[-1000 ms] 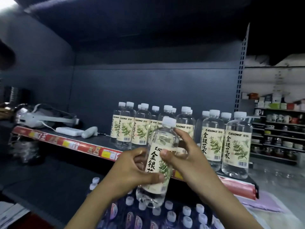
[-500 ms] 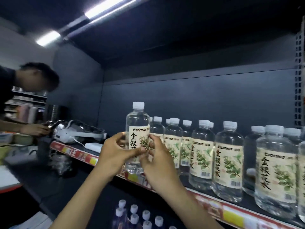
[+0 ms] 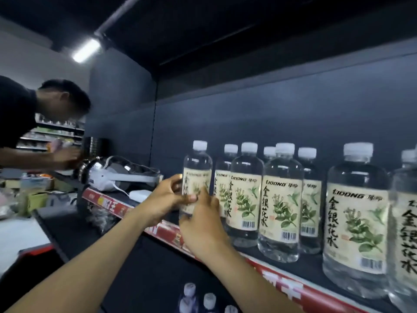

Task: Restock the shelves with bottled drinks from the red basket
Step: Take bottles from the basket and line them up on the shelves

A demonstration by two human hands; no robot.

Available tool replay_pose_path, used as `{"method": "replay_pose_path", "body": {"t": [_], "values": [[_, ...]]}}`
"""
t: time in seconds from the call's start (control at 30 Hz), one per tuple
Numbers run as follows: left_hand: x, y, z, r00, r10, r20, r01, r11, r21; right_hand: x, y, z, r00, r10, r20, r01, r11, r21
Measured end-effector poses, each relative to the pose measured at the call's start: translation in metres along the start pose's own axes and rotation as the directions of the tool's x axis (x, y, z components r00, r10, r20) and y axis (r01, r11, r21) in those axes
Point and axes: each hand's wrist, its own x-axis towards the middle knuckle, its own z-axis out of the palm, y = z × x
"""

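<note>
Gripping the honeysuckle-water bottle [image 3: 197, 170] with both hands, you are wrapping your left hand [image 3: 164, 199] round its label from the left, thumb across the front, while your right hand [image 3: 203, 224] is curling its fingers round the lower body from the front and right. Holding it from two sides is probably steadying it upright and letting you turn the label outward to match its neighbours. The bottle is standing upright at the left end of the row of matching bottles [image 3: 279, 208], just beside the nearest one, over the front of the shelf [image 3: 282, 288]. Your hands are hiding its base, so whether it is resting on the shelf cannot be told. Placing it at the open end looks like a way of extending the line leftward. Further left on the same shelf a white headset [image 3: 117, 177] and a small white box [image 3: 140, 195] are lying, apart from the drinks. Below your forearms, caps of more bottles [image 3: 209, 298] are showing close together, though the red basket itself is not showing clearly. At the far left another person [image 3: 20, 114] is bending over a counter.
</note>
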Motion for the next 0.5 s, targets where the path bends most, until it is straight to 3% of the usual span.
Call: {"method": "replay_pose_path", "body": {"t": [0.13, 0.4, 0.5], "values": [[0.012, -0.021, -0.007, 0.994, -0.087, 0.069, 0.091, 0.994, -0.064, 0.011, 0.003, 0.017, 0.998, 0.052, 0.032, -0.05, 0.997, -0.052], [0.014, -0.027, -0.006, 0.959, -0.095, 0.265, 0.127, 0.986, -0.107, 0.006, 0.006, 0.026, 0.996, 0.088, 0.005, -0.088, 0.996, -0.014], [0.005, -0.019, -0.003, 0.965, -0.113, 0.238, 0.13, 0.99, -0.058, 0.0, 0.005, 0.016, 0.997, 0.075, -0.02, -0.075, 0.997, 0.003]]}}
